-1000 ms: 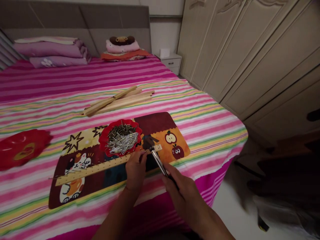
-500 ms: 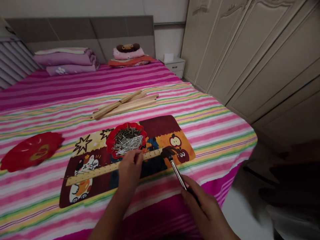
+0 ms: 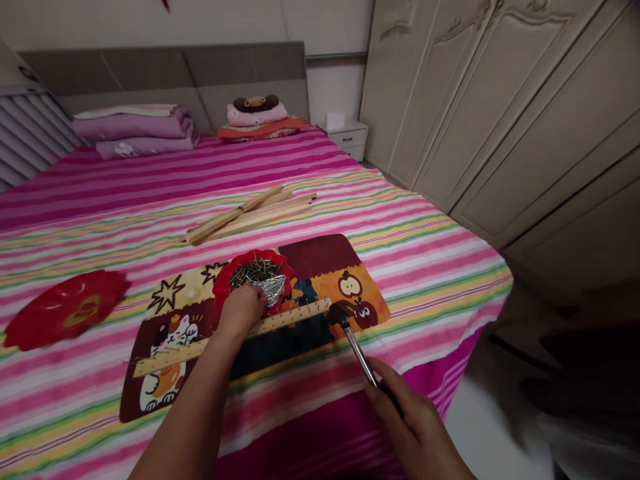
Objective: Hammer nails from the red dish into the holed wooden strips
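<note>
The left hand (image 3: 243,308) reaches into the red bowl (image 3: 221,288) of nails (image 3: 257,270) at the mat's (image 3: 320,257) far edge; its finger grip cannot be told. The right hand (image 3: 407,407) clasps a hammer (image 3: 357,351), head near the mat's right edge, beside a nail-studded strip (image 3: 290,319). The red dish's (image 3: 45,313) gold mark is illegible.

This is looking like a home bedroom: a wide bed (image 3: 345,217), striped pink, white, yellow and green, is filling most of the view. A grey panelled headboard (image 3: 245,67) is standing behind; folded lilac quilts (image 3: 143,127) and a pink-and-orange bedding stack (image 3: 256,116) are lying there. A small white nightstand (image 3: 349,137) and cream carved-door wardrobe (image 3: 470,127) are standing alongside.
</note>
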